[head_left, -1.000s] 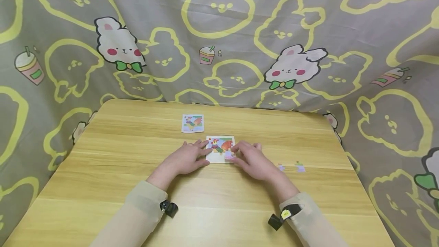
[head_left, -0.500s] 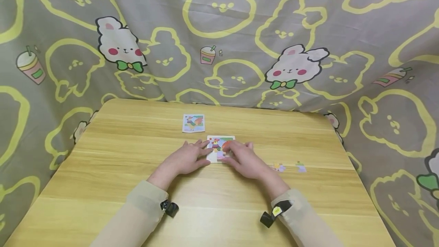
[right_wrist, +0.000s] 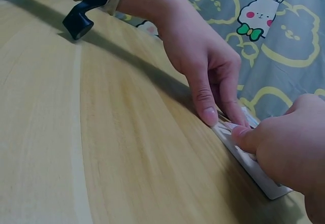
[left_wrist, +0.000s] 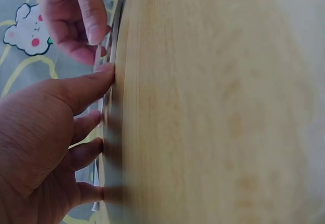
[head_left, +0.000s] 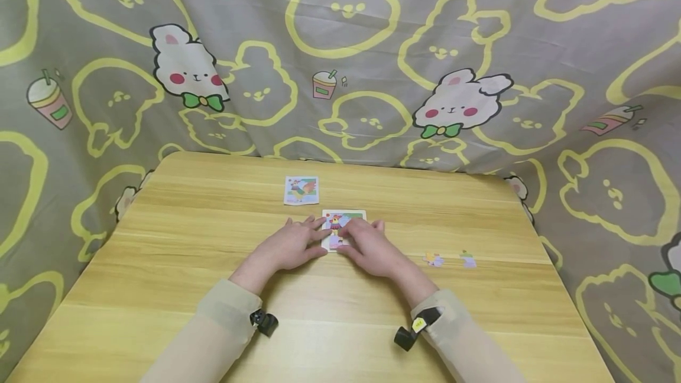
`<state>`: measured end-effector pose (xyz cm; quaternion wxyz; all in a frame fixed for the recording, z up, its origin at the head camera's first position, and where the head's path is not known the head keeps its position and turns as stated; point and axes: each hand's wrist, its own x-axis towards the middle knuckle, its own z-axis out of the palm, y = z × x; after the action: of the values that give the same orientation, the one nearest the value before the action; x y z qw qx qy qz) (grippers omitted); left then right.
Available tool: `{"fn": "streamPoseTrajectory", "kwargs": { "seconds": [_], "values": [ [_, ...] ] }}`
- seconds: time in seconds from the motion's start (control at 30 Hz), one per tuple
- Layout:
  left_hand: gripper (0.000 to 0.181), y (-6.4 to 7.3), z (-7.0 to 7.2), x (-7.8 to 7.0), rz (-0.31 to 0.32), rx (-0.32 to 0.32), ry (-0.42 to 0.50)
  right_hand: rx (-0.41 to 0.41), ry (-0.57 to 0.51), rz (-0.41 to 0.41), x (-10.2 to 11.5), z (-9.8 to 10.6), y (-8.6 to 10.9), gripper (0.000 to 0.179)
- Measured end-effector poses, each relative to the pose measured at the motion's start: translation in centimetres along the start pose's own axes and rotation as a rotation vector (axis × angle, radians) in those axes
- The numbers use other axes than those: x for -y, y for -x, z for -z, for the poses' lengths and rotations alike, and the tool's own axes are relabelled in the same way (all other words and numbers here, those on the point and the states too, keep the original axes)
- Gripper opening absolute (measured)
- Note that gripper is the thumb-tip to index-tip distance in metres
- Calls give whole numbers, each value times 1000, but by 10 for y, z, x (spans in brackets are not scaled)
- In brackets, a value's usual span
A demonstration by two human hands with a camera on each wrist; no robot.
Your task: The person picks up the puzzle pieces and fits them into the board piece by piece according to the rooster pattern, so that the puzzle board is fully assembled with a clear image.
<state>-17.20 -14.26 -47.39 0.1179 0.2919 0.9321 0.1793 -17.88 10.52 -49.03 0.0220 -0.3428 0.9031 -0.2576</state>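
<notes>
A small white-rimmed jigsaw tray [head_left: 324, 214] with a rooster picture lies on the table between both hands. My left hand [head_left: 289, 246] rests beside it, fingers spread and fingertips at its left edge. In the left wrist view, the thumb of that left hand [left_wrist: 45, 132] points toward the other hand. My right hand [head_left: 372, 247] pinches a lilac jigsaw piece [head_left: 336, 242] between thumb and fingers, over the tray's lower left part. The right wrist view has the tray's pale edge [right_wrist: 274, 191] under the right hand [right_wrist: 289, 142], which hides much of the picture.
A rooster picture card [head_left: 301, 190] lies farther back on the wooden table [head_left: 340, 324]. To the right are loose jigsaw pieces [head_left: 433, 259] and a single jigsaw piece [head_left: 468, 259]. A patterned curtain [head_left: 367, 75] hangs behind the table and along its sides.
My right hand has slid left across the tray with the jigsaw piece, from its lower right to its lower left. The left hand has stayed in place.
</notes>
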Motion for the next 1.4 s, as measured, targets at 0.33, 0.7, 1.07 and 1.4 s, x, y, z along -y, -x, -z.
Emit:
{"fn": "streamPoseTrajectory", "kwargs": {
  "seconds": [0.33, 0.7, 1.07, 1.4],
  "values": [
    [55, 0, -1, 0, 9, -3, 2, 1, 43, 4, 0, -7, -4, 28],
    [55, -1, -2, 1, 18, -6, 0, -9, 55, -15, -1, -10, -4, 34],
    [53, 2, -2, 2, -17, -1, -31, -36, 58, -6, -2, -13, -3, 40],
    [47, 3, -4, 2, -38, -21, -47, -52, 59, 5, -3, -14, -2, 41]
  ]
}}
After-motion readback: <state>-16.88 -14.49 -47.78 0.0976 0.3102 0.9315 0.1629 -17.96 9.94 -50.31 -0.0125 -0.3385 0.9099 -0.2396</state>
